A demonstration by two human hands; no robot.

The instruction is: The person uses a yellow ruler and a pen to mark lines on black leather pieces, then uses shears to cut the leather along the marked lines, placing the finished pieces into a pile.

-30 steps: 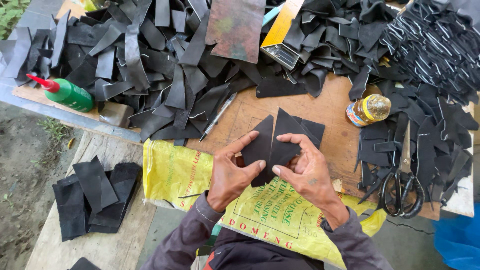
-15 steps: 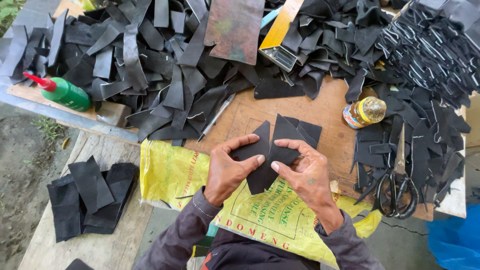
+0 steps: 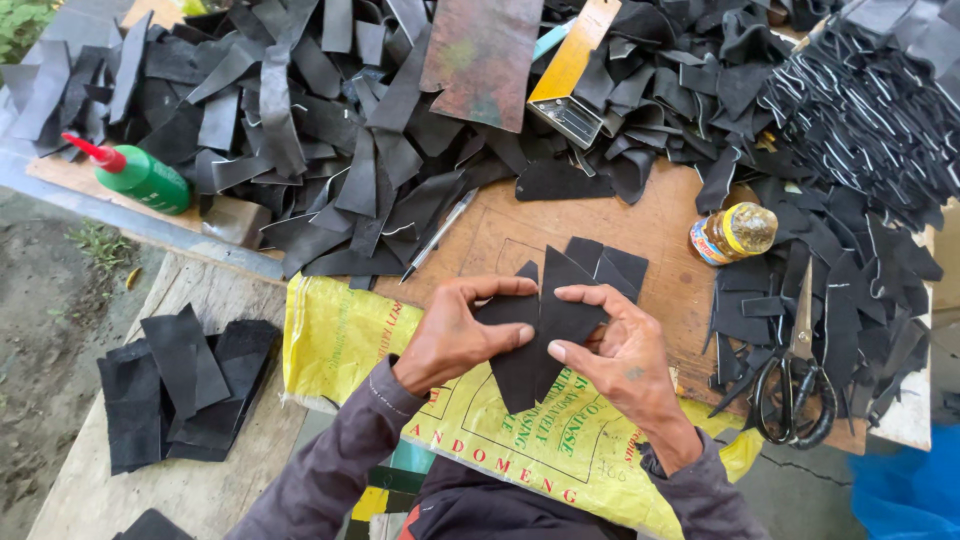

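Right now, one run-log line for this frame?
left hand: holds black leather pieces | right hand: pinches same | scissors: idle, right | glue bottle: far left

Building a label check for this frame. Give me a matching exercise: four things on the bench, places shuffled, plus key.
Things:
1 green bottle
2 scissors
3 yellow-capped jar
4 black pieces

Places:
A held between left hand and right hand
B far left edge
C right side, handles toward the person
D on the wooden board, right of the hands

Pairs: 1-B, 2-C, 3-D, 4-A

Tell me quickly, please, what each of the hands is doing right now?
Left hand: closed on the black leather piece, gripping its left side.
Right hand: closed on the same piece, gripping its right side.
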